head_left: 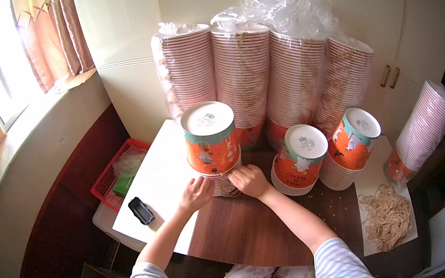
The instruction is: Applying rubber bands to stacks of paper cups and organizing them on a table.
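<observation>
An upside-down orange paper bucket (213, 151) with a green band and white base tops a short nested stack (225, 186) in front of me. My left hand (199, 193) is closed at the left of its lower rim, fingertips pressed together. On the right of the same rim, my right hand (249, 181) is closed in a similar pinch. What lies between the fingers is too small to make out. Two more upside-down stacks, topped by an orange bucket (298, 167) and another orange bucket (352, 146), stand to the right.
Tall plastic-wrapped bucket stacks (244, 75) line the back, and another wrapped stack (425, 124) leans at far right. A heap of tan cords (388, 216) lies on a pale board at right. Left are a black plastic tray (140, 210) and a red basket (108, 183).
</observation>
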Demonstrator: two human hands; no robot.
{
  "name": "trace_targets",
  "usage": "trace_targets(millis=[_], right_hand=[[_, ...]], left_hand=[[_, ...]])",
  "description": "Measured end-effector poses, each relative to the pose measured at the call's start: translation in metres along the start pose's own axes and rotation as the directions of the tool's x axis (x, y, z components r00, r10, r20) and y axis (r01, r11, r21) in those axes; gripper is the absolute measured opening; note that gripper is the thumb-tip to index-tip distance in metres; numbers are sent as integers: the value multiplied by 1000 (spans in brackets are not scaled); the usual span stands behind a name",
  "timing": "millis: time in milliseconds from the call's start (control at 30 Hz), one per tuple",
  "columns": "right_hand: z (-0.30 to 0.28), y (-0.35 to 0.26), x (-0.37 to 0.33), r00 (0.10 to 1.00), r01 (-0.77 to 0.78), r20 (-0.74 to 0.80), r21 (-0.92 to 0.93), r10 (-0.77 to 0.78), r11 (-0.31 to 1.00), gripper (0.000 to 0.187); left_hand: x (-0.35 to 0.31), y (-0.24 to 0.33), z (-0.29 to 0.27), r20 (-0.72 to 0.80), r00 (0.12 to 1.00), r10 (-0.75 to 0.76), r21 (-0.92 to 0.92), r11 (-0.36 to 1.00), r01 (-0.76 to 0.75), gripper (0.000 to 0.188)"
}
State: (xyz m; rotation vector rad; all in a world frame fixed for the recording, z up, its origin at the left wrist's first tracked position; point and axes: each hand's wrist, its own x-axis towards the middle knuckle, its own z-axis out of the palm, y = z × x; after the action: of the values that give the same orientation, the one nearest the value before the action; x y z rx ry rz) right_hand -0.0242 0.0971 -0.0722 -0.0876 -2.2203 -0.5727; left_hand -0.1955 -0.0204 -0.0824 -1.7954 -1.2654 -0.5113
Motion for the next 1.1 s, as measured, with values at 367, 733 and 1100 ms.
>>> trace_targets(millis=[367, 733, 1100], right_hand=[[7, -1, -16, 999, -24, 34, 47, 22, 999, 4], [3, -3, -10, 996, -84, 9, 80, 83, 993, 6], [-78, 42, 42, 936, -260, -202, 158, 288, 953, 6]], left_hand=[[6, -1, -8, 9, 1000, 27, 2, 1000, -27, 7], [5, 0, -9, 2, 1000, 23, -26, 999, -23, 11], [110, -49, -69, 80, 934, -349, -230, 905, 358, 45]])
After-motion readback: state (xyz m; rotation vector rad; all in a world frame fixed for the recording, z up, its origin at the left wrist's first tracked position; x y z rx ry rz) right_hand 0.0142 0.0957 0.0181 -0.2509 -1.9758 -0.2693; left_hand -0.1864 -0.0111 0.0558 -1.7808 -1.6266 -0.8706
